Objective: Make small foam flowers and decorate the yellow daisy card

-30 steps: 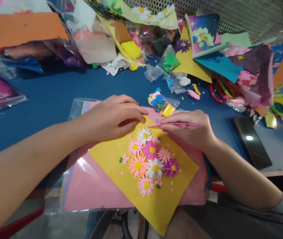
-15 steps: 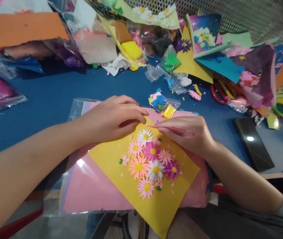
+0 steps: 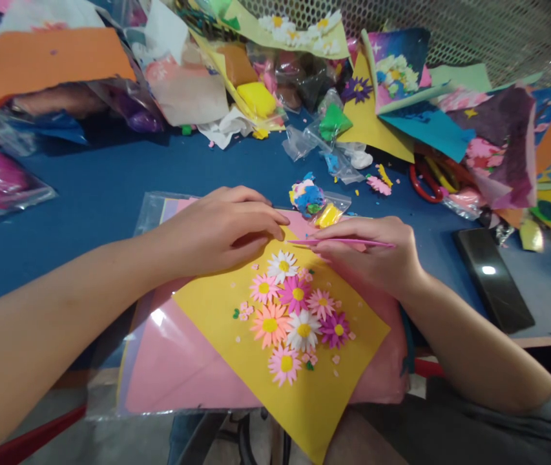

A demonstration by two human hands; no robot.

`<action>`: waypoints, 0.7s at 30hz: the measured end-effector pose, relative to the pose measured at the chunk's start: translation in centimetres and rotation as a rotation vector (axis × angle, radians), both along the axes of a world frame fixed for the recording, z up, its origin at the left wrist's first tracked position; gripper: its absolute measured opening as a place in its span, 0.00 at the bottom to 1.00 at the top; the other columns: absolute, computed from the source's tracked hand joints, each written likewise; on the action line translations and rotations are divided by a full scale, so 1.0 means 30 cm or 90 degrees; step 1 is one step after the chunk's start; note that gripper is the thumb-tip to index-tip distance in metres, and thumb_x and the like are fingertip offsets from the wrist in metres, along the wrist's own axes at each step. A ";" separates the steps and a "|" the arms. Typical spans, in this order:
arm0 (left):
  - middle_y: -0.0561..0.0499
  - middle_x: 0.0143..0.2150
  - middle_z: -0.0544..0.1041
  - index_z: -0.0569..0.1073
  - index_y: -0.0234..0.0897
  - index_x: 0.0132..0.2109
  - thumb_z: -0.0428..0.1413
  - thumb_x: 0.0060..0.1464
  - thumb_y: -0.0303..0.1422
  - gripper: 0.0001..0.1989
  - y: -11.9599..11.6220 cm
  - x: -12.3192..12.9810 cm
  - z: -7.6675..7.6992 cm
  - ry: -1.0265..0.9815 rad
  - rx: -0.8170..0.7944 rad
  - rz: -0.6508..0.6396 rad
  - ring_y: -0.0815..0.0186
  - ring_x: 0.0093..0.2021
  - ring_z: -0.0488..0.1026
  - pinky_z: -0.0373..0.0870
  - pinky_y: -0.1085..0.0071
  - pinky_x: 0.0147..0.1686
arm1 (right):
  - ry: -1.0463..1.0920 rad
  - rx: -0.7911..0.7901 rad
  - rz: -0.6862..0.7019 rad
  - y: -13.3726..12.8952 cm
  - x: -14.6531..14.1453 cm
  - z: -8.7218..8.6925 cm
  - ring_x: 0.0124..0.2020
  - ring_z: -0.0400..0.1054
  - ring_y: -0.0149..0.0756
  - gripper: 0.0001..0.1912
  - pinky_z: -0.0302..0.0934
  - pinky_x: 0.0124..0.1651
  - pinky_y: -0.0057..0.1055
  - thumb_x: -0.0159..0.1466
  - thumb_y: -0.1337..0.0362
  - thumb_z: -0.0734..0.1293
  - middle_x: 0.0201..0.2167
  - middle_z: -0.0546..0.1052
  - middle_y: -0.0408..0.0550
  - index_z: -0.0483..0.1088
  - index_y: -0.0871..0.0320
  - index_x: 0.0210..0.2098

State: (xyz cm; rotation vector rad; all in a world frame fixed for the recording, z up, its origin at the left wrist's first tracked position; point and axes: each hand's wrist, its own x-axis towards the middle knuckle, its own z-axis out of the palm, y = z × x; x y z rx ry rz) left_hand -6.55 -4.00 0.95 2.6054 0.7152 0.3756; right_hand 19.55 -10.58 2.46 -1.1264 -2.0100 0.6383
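Observation:
My right hand pinches a thin pink modelling tool, its pointed tip over the upper corner of a yellow sheet. My left hand lies on the sheet's upper left edge, fingers loosely stretched and holding nothing, fingertips close to the tool's tip. A cluster of clay daisies decorates the sheet: a white daisy at the top, a magenta one, an orange one and several others. Tiny pink blossoms and petals are scattered around them. Beneath lies a pink sheet in a clear sleeve.
Beyond the sheet sit a mixed clay lump and a small bag of yellow clay. Red-handled scissors and a phone lie to the right. Bagged clay, papers and an orange sheet crowd the back.
My right hand has shifted slightly right and up, and the pink tool lies flatter and shows more of its length. My left hand and the sheet stay put.

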 end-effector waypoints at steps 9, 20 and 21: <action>0.50 0.61 0.76 0.74 0.45 0.56 0.49 0.65 0.49 0.20 0.004 -0.026 0.018 0.077 0.051 0.116 0.53 0.61 0.69 0.61 0.56 0.61 | 0.057 -0.054 0.027 0.015 0.009 -0.002 0.32 0.79 0.33 0.00 0.72 0.36 0.29 0.62 0.65 0.76 0.32 0.85 0.44 0.81 0.53 0.33; 0.50 0.72 0.64 0.66 0.47 0.67 0.39 0.72 0.44 0.23 0.004 -0.045 0.011 0.011 -0.019 -0.044 0.55 0.73 0.56 0.52 0.52 0.72 | 0.093 -0.095 0.105 0.030 0.048 -0.016 0.28 0.77 0.31 0.11 0.71 0.32 0.27 0.67 0.59 0.70 0.28 0.82 0.47 0.78 0.59 0.31; 0.51 0.72 0.64 0.65 0.48 0.67 0.40 0.73 0.43 0.23 0.005 -0.047 0.008 0.009 -0.017 -0.051 0.55 0.74 0.55 0.52 0.51 0.72 | 0.105 -0.090 0.121 0.034 0.055 -0.022 0.28 0.77 0.31 0.11 0.71 0.32 0.27 0.68 0.59 0.70 0.27 0.81 0.46 0.77 0.59 0.32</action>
